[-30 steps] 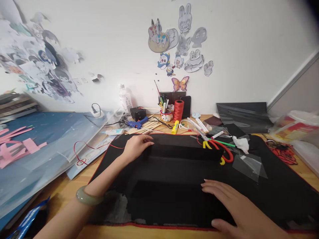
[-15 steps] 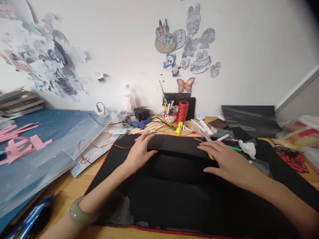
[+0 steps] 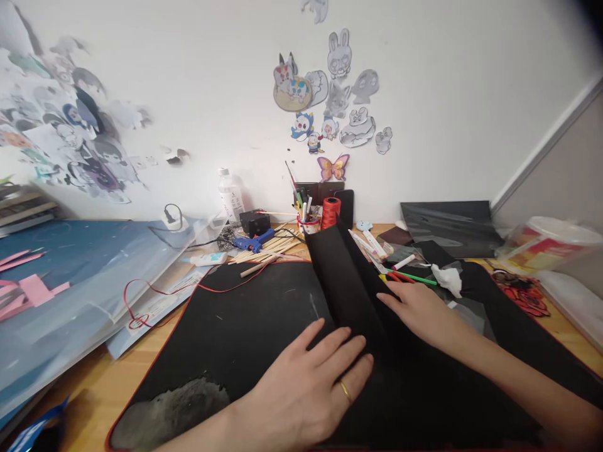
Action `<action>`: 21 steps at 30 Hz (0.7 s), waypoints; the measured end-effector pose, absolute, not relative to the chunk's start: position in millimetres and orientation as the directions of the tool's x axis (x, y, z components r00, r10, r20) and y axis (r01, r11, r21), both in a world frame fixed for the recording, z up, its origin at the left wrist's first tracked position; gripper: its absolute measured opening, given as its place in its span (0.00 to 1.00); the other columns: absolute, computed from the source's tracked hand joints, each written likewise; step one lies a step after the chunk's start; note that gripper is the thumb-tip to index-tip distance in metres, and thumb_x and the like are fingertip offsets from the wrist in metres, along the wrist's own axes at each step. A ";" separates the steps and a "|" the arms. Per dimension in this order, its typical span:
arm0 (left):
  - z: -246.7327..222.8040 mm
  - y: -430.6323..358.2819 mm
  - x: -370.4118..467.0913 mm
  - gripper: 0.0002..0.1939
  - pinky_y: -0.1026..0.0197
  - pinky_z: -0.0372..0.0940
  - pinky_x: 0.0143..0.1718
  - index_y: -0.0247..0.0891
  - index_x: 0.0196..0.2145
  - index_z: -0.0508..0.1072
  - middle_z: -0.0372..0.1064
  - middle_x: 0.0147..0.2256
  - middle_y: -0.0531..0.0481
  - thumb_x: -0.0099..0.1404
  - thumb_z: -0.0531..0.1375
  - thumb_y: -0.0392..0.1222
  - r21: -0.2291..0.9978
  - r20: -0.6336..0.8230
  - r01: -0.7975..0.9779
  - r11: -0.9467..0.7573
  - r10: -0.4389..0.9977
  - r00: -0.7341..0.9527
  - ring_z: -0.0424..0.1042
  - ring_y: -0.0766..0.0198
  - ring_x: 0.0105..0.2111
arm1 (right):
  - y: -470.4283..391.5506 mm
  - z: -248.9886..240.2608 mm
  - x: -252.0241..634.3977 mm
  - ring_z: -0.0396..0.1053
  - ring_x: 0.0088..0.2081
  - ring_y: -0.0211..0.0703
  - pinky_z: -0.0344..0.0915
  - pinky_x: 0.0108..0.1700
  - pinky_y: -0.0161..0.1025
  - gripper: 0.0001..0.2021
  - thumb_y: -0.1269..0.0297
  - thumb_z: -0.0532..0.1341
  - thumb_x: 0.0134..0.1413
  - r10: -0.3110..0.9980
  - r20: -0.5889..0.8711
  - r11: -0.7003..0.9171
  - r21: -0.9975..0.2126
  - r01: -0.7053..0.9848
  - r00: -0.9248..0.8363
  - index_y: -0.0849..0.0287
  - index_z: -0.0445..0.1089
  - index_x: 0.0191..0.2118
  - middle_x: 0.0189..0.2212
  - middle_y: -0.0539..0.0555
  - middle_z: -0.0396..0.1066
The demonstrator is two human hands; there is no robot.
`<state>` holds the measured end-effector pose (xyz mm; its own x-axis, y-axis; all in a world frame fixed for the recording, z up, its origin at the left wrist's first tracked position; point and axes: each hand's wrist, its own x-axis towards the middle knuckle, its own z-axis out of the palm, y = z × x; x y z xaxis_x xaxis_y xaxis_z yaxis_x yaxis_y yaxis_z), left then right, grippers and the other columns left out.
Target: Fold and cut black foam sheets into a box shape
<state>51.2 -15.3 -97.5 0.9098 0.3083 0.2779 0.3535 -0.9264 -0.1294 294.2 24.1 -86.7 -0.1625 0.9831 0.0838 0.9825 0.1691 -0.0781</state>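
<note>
A black sheet with lengthwise folds point(image 3: 340, 270) stands partly raised on the black desk mat point(image 3: 264, 320), running away from me. My left hand point(image 3: 315, 383), a gold ring on one finger, lies flat at its near end with the fingers spread. On its right side is my right hand point(image 3: 419, 311), fingers stretched out and close to the sheet's edge. Beyond those fingertips lie a yellow-ended tool point(image 3: 384, 276) and a green stick point(image 3: 419, 277). Black on black hides where the sheet ends near my hands.
Behind the mat stand a pen cup point(image 3: 308, 224), a red thread spool point(image 3: 330, 212) and a bottle point(image 3: 230, 198). A blue glue gun point(image 3: 254, 240) lies by wooden sticks point(image 3: 273, 243). Crumpled white tissue point(image 3: 447, 279) is at right, a clear plastic sheet point(image 3: 94, 301) at left.
The black folded sheet has turned from lying crosswise to pointing away from me. My left hand came nearer and to the right; my right hand stays at the sheet's right side.
</note>
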 end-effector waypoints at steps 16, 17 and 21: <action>-136.2 -12.1 -15.9 0.21 0.50 0.64 0.46 0.28 0.53 0.63 0.61 0.53 0.35 0.64 0.47 0.30 -0.215 0.012 0.597 -0.773 0.609 0.793 0.66 0.49 0.50 | 1.7 -84.2 320.6 0.73 0.27 0.57 0.65 0.25 0.48 0.17 0.55 0.50 0.55 0.961 0.229 0.162 -0.012 0.987 -0.155 0.54 0.73 0.37 0.27 0.55 0.76; -131.9 -11.0 -17.1 0.21 0.48 0.63 0.48 0.29 0.54 0.63 0.60 0.54 0.36 0.63 0.46 0.30 -0.213 0.048 0.640 -0.738 0.646 0.762 0.64 0.48 0.52 | 4.6 -85.4 321.2 0.72 0.26 0.55 0.65 0.26 0.47 0.15 0.55 0.51 0.55 0.971 0.198 0.159 -0.109 0.981 -0.136 0.54 0.74 0.35 0.26 0.55 0.75; -101.1 -13.8 -8.4 0.26 0.43 0.56 0.53 0.31 0.57 0.58 0.54 0.58 0.39 0.60 0.46 0.30 -0.244 0.184 0.584 -0.774 0.555 0.811 0.55 0.47 0.57 | 6.9 -96.3 316.0 0.71 0.23 0.47 0.66 0.25 0.40 0.14 0.60 0.54 0.53 0.978 0.157 0.190 -0.407 0.893 -0.136 0.55 0.71 0.23 0.20 0.51 0.73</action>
<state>-8.4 -13.8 -101.1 0.8115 0.5548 0.1836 0.5844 -0.7738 -0.2443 316.0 6.9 -96.3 -0.1361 0.9781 0.1574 0.8933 0.1899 -0.4075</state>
